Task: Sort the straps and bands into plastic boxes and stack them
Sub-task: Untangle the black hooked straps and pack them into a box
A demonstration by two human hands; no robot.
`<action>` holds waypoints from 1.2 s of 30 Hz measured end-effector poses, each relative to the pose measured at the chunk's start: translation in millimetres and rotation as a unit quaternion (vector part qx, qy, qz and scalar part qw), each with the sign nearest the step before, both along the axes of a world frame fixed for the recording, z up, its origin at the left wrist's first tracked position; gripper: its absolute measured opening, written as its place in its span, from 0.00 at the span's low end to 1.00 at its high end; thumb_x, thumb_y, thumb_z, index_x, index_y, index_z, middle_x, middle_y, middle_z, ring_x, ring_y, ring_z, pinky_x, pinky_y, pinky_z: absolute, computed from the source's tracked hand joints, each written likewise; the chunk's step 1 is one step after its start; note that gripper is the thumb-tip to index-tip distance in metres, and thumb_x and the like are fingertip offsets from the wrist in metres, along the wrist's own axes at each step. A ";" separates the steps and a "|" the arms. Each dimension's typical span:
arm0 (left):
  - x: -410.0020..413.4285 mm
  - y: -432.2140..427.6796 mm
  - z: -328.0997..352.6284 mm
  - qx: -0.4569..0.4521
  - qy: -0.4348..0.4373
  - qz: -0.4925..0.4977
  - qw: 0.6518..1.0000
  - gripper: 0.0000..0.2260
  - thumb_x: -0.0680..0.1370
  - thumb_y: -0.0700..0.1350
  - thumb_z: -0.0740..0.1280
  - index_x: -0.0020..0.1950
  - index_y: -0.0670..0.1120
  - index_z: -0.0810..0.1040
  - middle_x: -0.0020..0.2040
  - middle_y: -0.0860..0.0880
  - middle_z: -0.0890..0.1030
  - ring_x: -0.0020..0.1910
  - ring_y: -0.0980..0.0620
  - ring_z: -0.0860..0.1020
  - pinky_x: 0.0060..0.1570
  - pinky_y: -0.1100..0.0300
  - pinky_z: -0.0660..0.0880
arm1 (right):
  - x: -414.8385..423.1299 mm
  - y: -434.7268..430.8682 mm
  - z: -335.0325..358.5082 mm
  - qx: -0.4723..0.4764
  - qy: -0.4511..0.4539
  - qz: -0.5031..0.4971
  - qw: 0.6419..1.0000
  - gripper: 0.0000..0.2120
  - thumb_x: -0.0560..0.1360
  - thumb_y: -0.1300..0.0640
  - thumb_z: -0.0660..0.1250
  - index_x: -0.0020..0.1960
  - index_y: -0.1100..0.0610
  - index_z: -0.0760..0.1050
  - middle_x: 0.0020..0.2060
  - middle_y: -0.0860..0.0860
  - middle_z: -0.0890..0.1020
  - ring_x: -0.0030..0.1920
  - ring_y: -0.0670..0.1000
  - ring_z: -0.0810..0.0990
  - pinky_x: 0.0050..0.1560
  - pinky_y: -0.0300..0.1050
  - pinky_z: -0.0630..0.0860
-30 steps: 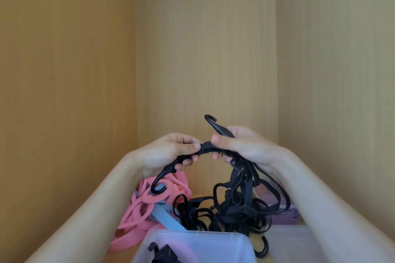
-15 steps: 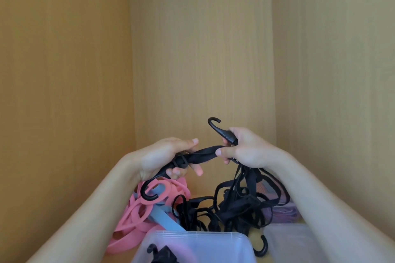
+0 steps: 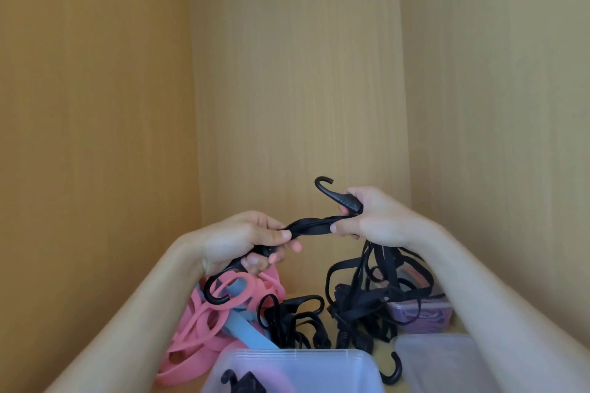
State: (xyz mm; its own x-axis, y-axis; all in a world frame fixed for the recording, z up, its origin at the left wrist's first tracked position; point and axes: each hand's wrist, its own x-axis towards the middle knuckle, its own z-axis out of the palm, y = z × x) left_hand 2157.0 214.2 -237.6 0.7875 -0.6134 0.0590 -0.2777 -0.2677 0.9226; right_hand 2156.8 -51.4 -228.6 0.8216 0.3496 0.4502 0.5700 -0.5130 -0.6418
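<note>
**Black hooked strap stretched between two hands inside a wooden cupboard**

Three light-brown wood-grain panels close in the space: a left wall (image 3: 95, 137), a back wall (image 3: 297, 73) and a right wall (image 3: 495, 121). The shelf floor (image 3: 326, 329) is the same wood and shows only in small gaps between the things lying on it.

Three clear plastic boxes are in view. The near box (image 3: 287, 357) sits at the bottom centre with a black hook visible inside it. A second box (image 3: 447, 357) lies just to its right. A small box (image 3: 443, 319) farther back holds purple bands.

A pile of pink bands (image 3: 198, 332) lies left of the near box, with one blue band (image 3: 252, 335) running through it. To the right of the pile, a tangle of black straps (image 3: 360, 303) rests on the shelf and rises to the right hand.

Both hands are raised above the shelf. The left hand (image 3: 233, 242) is curled round one end of a black strap (image 3: 313, 226), and its lower hook (image 3: 217, 295) hangs over the pink bands. The right hand (image 3: 376, 220) pinches the strap's other end with the thumb, fingers closed on the upper hook (image 3: 329, 191), which points up. The strap runs nearly level between the two hands.

One loose hook (image 3: 394, 372) lies between the two front boxes. Four hook ends show plainly in all.
</note>
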 end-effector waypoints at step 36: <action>-7.4 -12.9 7.2 -0.079 -0.069 0.087 0.991 0.13 0.85 0.44 0.56 0.48 0.50 0.79 0.31 0.51 0.67 0.25 0.55 0.60 0.20 0.66 0.58 | 11.3 13.2 -18.7 0.224 0.184 0.084 0.953 0.17 0.84 0.47 0.57 0.51 0.60 0.72 0.49 0.60 0.83 0.42 0.54 0.85 0.42 0.46 0.81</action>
State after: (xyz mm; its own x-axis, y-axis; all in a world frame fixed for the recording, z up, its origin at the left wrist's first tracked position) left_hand 2149.6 201.3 -230.4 0.8582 -0.4438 0.2578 -0.3664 -0.1780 0.9133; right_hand 2168.1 -38.3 -247.3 0.9022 0.3305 0.2771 0.3135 -0.0612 -0.9476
